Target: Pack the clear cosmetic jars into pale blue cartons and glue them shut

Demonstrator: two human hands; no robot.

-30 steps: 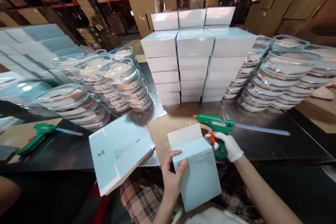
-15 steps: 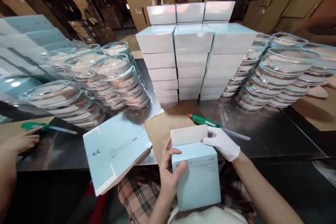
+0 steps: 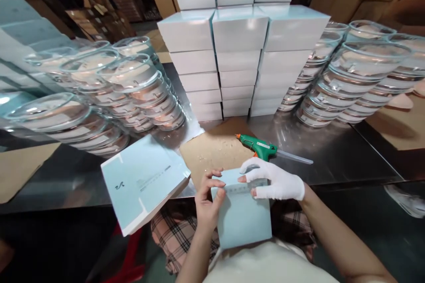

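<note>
A small light-blue cardboard box (image 3: 244, 221) is tilted toward me at the table's front edge. Bare and curled, my left hand (image 3: 209, 199) grips its left side, thumb on the printed face. My right hand (image 3: 274, 181), in a white glove that leaves fingertips bare, presses thumb and fingers on the box's upper right edge and top. The white flap is out of sight. Just beyond the box, a green glue gun (image 3: 259, 146) with a clear glue stick lies partly on a brown cardboard sheet (image 3: 212, 146). A larger light-blue box (image 3: 144, 181) lies left of my left hand.
Stacked white boxes (image 3: 237, 33) rise behind the cardboard sheet. Piles of round clear-lidded containers stand on the left (image 3: 139, 84) and right (image 3: 358, 70). More blue boxes (image 3: 29, 31) are stacked far left, and another cardboard piece (image 3: 26, 163) lies at the left edge.
The raised white flap has gone down out of sight. My right hand has moved onto the box's top edge. A co-worker's hand with another glue gun has left the left side.
</note>
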